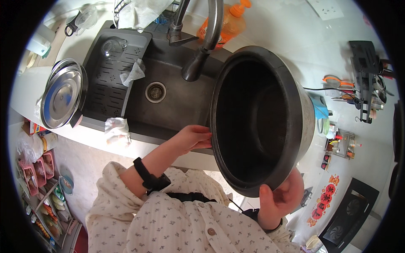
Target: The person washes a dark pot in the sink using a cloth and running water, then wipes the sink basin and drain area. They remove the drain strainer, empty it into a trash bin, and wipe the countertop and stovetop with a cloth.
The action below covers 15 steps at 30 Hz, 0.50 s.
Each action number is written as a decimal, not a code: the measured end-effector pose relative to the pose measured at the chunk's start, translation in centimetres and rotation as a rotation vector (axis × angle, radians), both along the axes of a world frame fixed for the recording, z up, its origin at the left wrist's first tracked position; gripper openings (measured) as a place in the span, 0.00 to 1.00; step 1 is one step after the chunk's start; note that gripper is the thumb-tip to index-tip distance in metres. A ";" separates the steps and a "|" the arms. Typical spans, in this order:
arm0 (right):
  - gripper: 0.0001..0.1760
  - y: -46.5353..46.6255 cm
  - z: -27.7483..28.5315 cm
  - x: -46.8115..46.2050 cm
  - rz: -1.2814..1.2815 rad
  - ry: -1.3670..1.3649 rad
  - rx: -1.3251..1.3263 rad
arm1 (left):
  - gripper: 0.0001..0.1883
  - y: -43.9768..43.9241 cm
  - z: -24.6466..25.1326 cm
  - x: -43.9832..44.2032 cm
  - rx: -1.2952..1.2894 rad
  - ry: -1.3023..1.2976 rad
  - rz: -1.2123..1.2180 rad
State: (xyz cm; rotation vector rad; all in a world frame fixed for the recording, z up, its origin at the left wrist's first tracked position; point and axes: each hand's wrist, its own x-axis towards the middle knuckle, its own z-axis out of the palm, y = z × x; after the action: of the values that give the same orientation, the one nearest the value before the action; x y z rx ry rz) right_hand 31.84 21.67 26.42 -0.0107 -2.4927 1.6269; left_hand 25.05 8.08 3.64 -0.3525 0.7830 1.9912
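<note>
A large deep pot, with a black inside and a broad dark rim, is tilted so that its mouth faces me. It is held up over the right end of the dark sink. My left hand pinches the rim on its left side with the fingertips. Lower down on the right, my right hand grips the rim, thumb in front and fingers partly hidden behind the pot. The pot looks empty inside. Behind it rises the grey faucet, and the metal drain lies in the basin.
A slotted drain tray holds a glass cup and a grey cloth. Stacked metal lids stand left of the sink. A crumpled white wipe lies on the front edge. An orange soap bottle stands behind the faucet.
</note>
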 end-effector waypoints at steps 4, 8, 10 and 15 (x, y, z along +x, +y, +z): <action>0.24 -0.6 0.2 -0.4 0.105 0.019 0.163 | 0.13 1.9 -0.5 -0.2 0.046 -0.025 0.001; 0.22 -1.1 0.0 -1.2 0.170 0.093 0.381 | 0.13 4.0 -0.9 -0.8 0.059 -0.031 0.014; 0.19 -1.3 -0.4 -1.3 0.125 0.091 0.378 | 0.13 4.7 -1.2 -1.1 0.058 -0.040 0.020; 0.11 -0.2 -3.4 -0.6 0.056 0.112 0.317 | 0.11 5.3 -2.5 -0.7 0.004 -0.094 0.048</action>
State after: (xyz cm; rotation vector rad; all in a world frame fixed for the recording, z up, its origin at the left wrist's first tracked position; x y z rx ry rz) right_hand 31.20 21.49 23.03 0.1852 -2.6521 1.1967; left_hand 24.32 13.39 1.14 -0.4632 0.7168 2.0051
